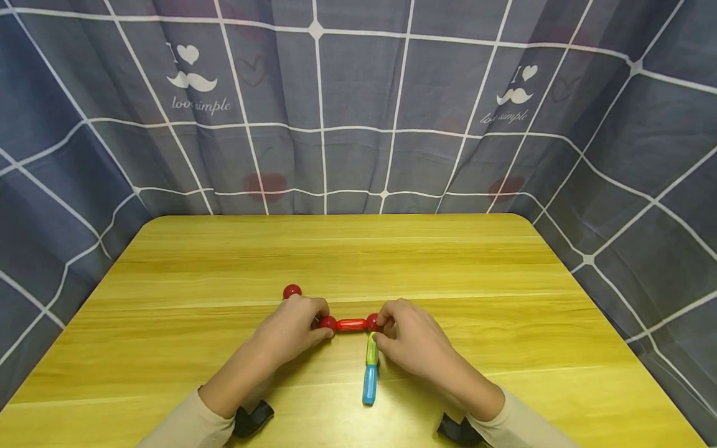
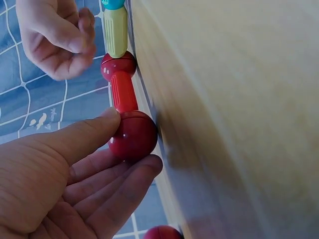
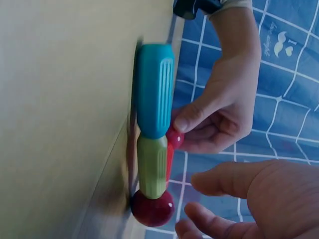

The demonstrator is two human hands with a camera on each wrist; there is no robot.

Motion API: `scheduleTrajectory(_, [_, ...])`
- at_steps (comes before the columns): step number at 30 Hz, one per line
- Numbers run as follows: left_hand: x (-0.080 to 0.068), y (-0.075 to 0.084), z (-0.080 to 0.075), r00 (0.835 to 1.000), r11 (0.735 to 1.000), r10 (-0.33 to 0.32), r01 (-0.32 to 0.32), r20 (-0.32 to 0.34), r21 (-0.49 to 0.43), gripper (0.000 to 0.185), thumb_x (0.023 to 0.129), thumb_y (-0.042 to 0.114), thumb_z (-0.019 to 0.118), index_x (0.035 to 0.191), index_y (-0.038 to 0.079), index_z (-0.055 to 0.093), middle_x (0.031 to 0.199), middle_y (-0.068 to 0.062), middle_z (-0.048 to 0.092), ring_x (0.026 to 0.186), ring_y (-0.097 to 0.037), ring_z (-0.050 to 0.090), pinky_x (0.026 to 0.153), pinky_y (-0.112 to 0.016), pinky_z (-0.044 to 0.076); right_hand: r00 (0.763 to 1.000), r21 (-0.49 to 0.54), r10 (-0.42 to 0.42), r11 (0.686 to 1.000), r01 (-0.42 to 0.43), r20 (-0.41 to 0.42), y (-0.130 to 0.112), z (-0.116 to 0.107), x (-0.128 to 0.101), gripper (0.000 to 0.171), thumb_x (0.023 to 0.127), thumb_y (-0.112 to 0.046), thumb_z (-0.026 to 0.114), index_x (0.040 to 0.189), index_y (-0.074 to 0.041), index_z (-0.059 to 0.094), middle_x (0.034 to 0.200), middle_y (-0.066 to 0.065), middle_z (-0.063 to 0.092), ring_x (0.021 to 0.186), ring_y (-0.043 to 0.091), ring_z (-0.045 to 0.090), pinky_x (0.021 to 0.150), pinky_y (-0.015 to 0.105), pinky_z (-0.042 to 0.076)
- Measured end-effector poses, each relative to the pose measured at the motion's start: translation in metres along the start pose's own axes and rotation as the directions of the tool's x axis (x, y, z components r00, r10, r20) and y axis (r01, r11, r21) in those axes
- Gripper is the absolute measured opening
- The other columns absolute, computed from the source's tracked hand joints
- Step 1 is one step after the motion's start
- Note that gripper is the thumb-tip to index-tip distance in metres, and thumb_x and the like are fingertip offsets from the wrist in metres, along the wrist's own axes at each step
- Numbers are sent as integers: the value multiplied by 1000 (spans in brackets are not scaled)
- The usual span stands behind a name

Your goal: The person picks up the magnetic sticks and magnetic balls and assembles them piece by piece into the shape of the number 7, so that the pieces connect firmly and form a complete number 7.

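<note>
My left hand (image 1: 294, 330) pinches a dark red ball (image 2: 133, 137) between thumb and fingers. From that ball a red magnetic rod (image 1: 351, 325) runs right to a second dark red ball (image 3: 153, 208). A yellow-green rod (image 3: 152, 167) joins the second ball and points toward me, with a blue rod (image 1: 370, 384) end to end behind it. Beside the second ball is my right hand (image 1: 414, 339); its fingers (image 3: 224, 179) are loosely bent and apart from the ball in the right wrist view, with nothing between them.
Another red ball (image 1: 292, 290) lies on the wooden table (image 1: 476, 267) just beyond my left hand. A blue-grey checked curtain (image 1: 358, 106) hangs behind the table and along its sides. Black straps (image 1: 253, 420) are at both wrists.
</note>
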State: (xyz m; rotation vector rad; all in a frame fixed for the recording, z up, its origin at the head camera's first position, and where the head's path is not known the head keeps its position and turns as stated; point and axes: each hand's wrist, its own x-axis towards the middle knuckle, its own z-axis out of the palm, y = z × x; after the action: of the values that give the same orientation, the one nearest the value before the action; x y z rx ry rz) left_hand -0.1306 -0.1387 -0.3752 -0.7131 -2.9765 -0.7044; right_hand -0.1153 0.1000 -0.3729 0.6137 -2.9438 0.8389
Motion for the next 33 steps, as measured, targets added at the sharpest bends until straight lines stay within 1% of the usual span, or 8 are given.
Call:
scheduleTrajectory(3, [1,1,0,1000,1000,2,-2,1,-3,18,79,22,83,86,14,68,71,11,56,60,-6,49,57,-24,43,999,-30,-23,999,22,-31,3,2,6,20,80,-22,78,97,-20,67,91,-4,55,64,11,44,53,26,39])
scheduleTrajectory(7, [3,3,1,1000,1000,5,-5,2,-3,19,79,23,83,87,14,68,70,11,56,60,-6,49,57,-24,43,999,-60,-31,998,30,-20,7,5,12,28,80,-23,78,107,-20,68,98,-1,55,63,11,44,53,27,38])
scheduleTrajectory(13, [5,5,0,1000,1000,16,-16,-5,-1,19,80,23,82,88,13,69,72,10,58,60,-6,49,57,-23,43,999,-69,-26,997,27,23,12,7,19,23,84,-25,75,105,-19,71,95,-4,55,68,11,46,57,28,40])
scheduleTrajectory(17, [5,3,-3,999,999,17,-18,-47,-30,19,80,20,82,89,8,70,76,5,65,62,-4,55,58,-22,47,999,-57,-25,998,27,33,15,6,23,22,85,-24,75,106,-17,71,91,-5,56,71,12,46,59,29,41])
scheduleTrajectory(22, [4,-4,-14,992,1000,-15,12,-124,-24,21,82,17,80,95,4,71,86,-5,70,64,-5,59,59,-23,49,999,-48,-15,999,17,37,18,5,28,23,85,-23,75,107,-17,71,87,-4,56,70,12,46,59,31,41])
scheduleTrajectory(26, [3,-14,-26,986,999,-41,45,-160,19,24,83,15,78,101,2,69,81,-2,66,63,-9,53,59,-27,47,999,-41,-9,999,11,37,21,4,33,23,85,-22,75,106,-15,71,86,-3,56,70,14,46,59,32,40])
scheduleTrajectory(29, [2,-21,-31,983,998,-47,54,-176,38,25,83,11,77,103,0,68,83,-4,65,68,-15,56,63,-30,49,999,-35,-10,999,12,39,22,4,35,23,85,-21,75,106,-13,71,86,-2,56,70,15,47,60,32,40])
scheduleTrajectory(33, [-1,-28,-33,980,996,-55,67,-192,61,28,81,7,76,106,-1,68,99,-13,66,78,-22,62,68,-35,53,999,-32,-7,999,9,43,24,4,39,23,85,-21,75,107,-13,71,87,-1,56,70,15,47,60,32,40])
